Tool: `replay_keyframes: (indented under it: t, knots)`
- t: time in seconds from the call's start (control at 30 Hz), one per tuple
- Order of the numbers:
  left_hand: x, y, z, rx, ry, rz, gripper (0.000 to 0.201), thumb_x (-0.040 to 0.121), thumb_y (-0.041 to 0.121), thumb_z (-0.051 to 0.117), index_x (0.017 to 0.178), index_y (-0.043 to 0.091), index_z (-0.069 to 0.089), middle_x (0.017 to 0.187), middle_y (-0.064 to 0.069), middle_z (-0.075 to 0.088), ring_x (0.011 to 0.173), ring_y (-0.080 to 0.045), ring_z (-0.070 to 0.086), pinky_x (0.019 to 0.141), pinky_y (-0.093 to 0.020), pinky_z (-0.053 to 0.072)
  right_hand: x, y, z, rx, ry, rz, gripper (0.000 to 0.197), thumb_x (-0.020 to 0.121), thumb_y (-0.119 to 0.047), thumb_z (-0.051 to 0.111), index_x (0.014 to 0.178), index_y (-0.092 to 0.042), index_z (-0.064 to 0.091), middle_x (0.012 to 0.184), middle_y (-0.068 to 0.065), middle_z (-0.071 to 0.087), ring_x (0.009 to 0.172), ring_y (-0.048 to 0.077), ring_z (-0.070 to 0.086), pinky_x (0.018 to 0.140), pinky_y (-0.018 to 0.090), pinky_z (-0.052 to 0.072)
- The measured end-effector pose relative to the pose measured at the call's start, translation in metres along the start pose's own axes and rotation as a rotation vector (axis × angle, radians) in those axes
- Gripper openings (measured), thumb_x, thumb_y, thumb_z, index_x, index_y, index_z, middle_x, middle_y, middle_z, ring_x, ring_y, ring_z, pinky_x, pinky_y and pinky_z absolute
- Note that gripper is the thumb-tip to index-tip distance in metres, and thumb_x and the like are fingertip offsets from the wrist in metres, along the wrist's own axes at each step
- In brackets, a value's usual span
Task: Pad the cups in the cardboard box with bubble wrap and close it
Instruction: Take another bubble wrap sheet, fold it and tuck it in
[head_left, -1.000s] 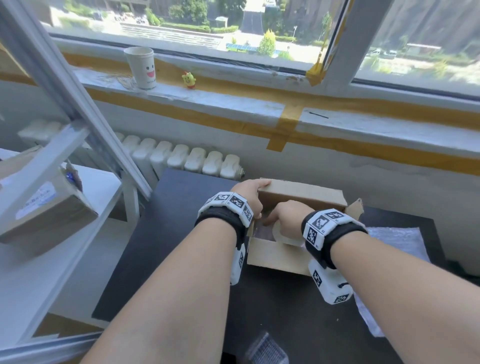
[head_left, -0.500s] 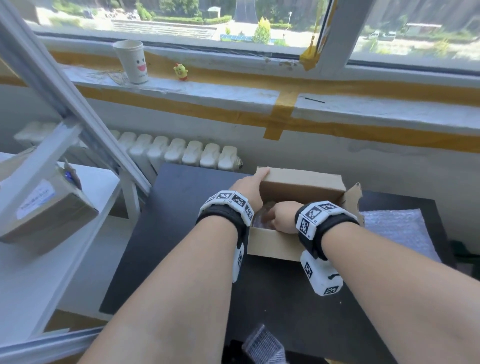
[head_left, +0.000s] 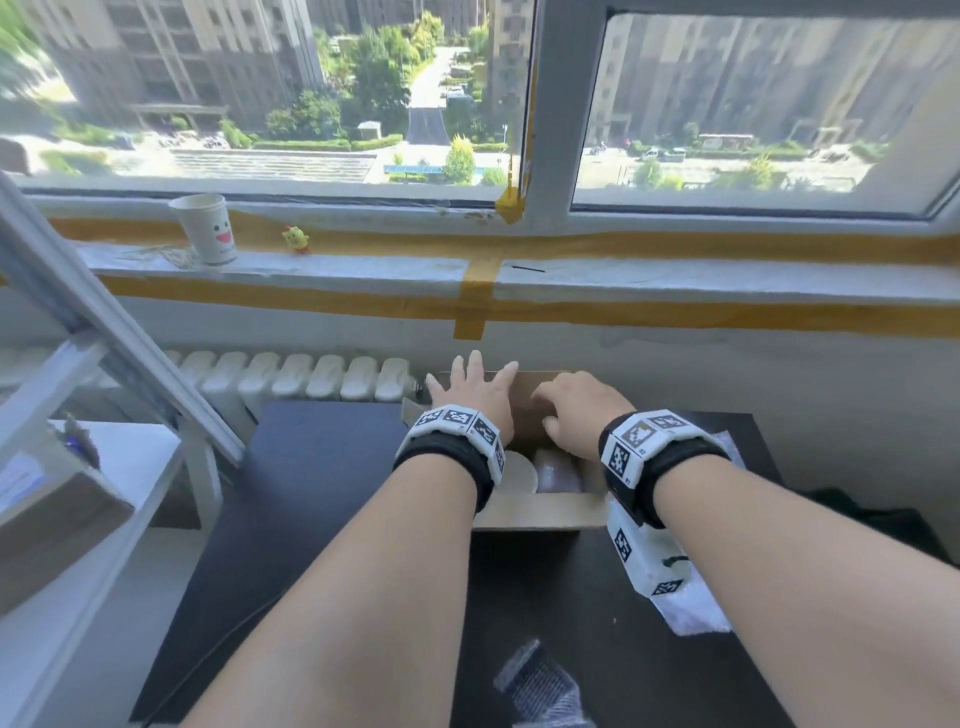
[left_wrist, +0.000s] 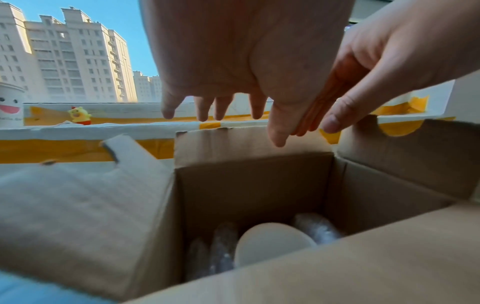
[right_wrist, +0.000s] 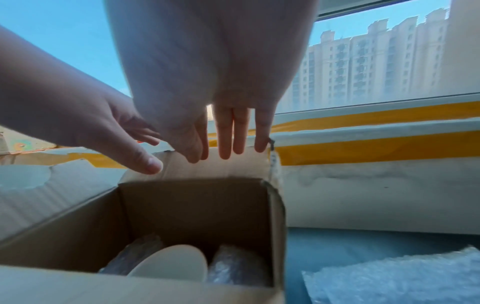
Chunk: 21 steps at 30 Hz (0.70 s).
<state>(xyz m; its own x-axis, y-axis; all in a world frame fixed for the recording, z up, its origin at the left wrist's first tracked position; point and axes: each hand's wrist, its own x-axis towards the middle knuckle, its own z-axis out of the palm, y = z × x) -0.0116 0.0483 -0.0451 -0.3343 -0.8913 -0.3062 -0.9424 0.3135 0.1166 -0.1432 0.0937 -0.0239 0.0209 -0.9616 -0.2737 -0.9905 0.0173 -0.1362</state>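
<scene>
Head view is showing both hands, left hand (head_left: 475, 395) and right hand (head_left: 582, 410), reaching released, fingers straight, for the far flap (left_wrist: 249, 144) of the cardboard box (head_left: 540, 512) on the table (head_left: 322, 467), risking folding it crooked onto the padded cup (right_wrist: 171, 262).

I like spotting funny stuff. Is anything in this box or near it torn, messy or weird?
A little. The cardboard box has a ragged, frayed far right corner, and its flaps carry uneven cut-outs. Inside, the cup lies tilted between rolls of bubble wrap, not upright. Nothing looks spilled.
</scene>
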Motion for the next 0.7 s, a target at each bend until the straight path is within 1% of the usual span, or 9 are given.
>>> replay_keyframes:
  t: [0.07,0.1,0.2,0.27,0.33,0.5,0.57,0.7]
  knots:
    - [0.0,0.016,-0.002,-0.015,0.001,0.029,0.07,0.095,0.023,0.05,0.153,0.037,0.013,0.163,-0.01,-0.001,0.151,-0.028,-0.001,0.118,-0.057,0.008,-0.008,0.014,-0.004,0.007,0.027,0.019,0.043,0.09,-0.021,0.045,0.132,-0.024,0.053,0.133,0.007,0.053,0.126,0.026,0.045,0.1,0.043,0.045]
    - [0.0,0.024,-0.003,-0.018,0.012,0.046,0.067,0.095,0.024,0.051,0.152,0.035,0.017,0.163,-0.011,0.004,0.151,-0.028,0.003,0.118,-0.056,0.01,-0.011,0.021,-0.006,0.014,0.036,0.028,0.043,0.09,-0.022,0.046,0.132,-0.024,0.053,0.133,0.007,0.052,0.127,0.026,0.044,0.1,0.044,0.045]
    - [0.001,0.051,-0.007,-0.013,0.072,0.111,0.058,0.094,0.023,0.052,0.148,0.027,0.03,0.154,-0.014,0.025,0.142,-0.032,0.025,0.114,-0.051,0.024,-0.024,0.046,-0.01,0.047,0.073,0.068,0.041,0.091,-0.022,0.045,0.131,-0.024,0.055,0.131,0.008,0.053,0.125,0.026,0.045,0.1,0.044,0.044]
    - [0.002,0.071,-0.009,-0.017,0.097,0.163,0.053,0.094,0.023,0.05,0.145,0.024,0.035,0.146,-0.014,0.033,0.135,-0.033,0.035,0.108,-0.047,0.033,-0.033,0.066,-0.012,0.057,0.078,0.113,0.04,0.092,-0.023,0.044,0.131,-0.023,0.055,0.131,0.008,0.053,0.125,0.027,0.046,0.1,0.044,0.044]
    - [0.005,0.094,-0.009,-0.016,0.095,0.211,0.051,0.094,0.022,0.05,0.143,0.023,0.036,0.144,-0.013,0.034,0.132,-0.032,0.037,0.105,-0.045,0.035,-0.043,0.088,-0.012,0.064,0.072,0.167,0.041,0.093,-0.025,0.045,0.133,-0.024,0.052,0.135,0.007,0.051,0.127,0.026,0.044,0.102,0.044,0.043]
    - [0.011,0.148,-0.001,-0.026,0.048,0.31,0.048,0.097,0.018,0.047,0.143,0.02,0.037,0.146,-0.013,0.031,0.133,-0.031,0.036,0.106,-0.043,0.036,-0.068,0.139,-0.006,0.09,0.055,0.28,0.041,0.095,-0.03,0.046,0.135,-0.025,0.05,0.136,0.004,0.051,0.125,0.025,0.048,0.101,0.042,0.044]
    - [0.013,0.165,0.004,-0.03,0.038,0.328,0.046,0.096,0.018,0.047,0.142,0.019,0.039,0.145,-0.013,0.032,0.132,-0.032,0.037,0.104,-0.043,0.038,-0.075,0.156,-0.001,0.101,0.046,0.317,0.041,0.094,-0.031,0.047,0.135,-0.026,0.05,0.135,0.003,0.052,0.124,0.025,0.05,0.1,0.042,0.045]
    - [0.017,0.19,0.02,-0.04,-0.002,0.334,0.047,0.093,0.017,0.051,0.139,0.016,0.041,0.142,-0.013,0.031,0.13,-0.032,0.037,0.099,-0.043,0.044,-0.086,0.185,0.014,0.135,0.029,0.374,0.04,0.095,-0.029,0.044,0.134,-0.026,0.051,0.134,0.003,0.051,0.124,0.024,0.048,0.097,0.039,0.046]
